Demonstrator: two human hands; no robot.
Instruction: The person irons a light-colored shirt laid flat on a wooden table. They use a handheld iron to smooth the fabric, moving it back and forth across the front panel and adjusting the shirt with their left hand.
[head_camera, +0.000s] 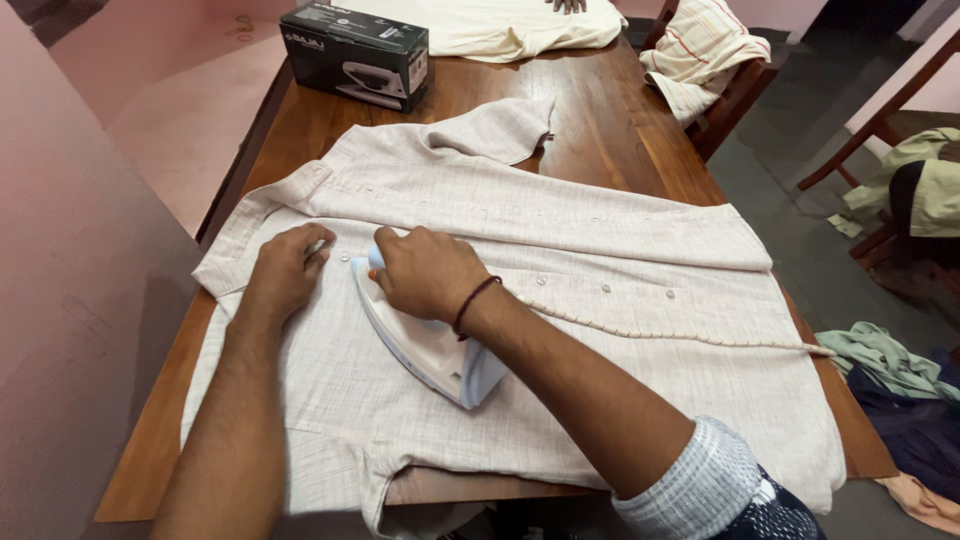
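Note:
A pale beige buttoned shirt (600, 250) lies spread flat across a brown wooden table (620, 150). My right hand (428, 272) grips the handle of a white and light blue clothes iron (430, 350), whose tip points toward the shirt's collar. Its braided cord (680, 335) trails right over the fabric. My left hand (288, 268) presses flat on the shirt just left of the iron's tip, near the button line. A dark bracelet circles my right wrist.
A black iron box (357, 55) sits at the table's far left. A cream garment (500, 28) lies at the far end, with another person's fingers (568, 5) on it. Chairs with clothes (700, 50) stand right; more clothes (890, 365) lie on the floor.

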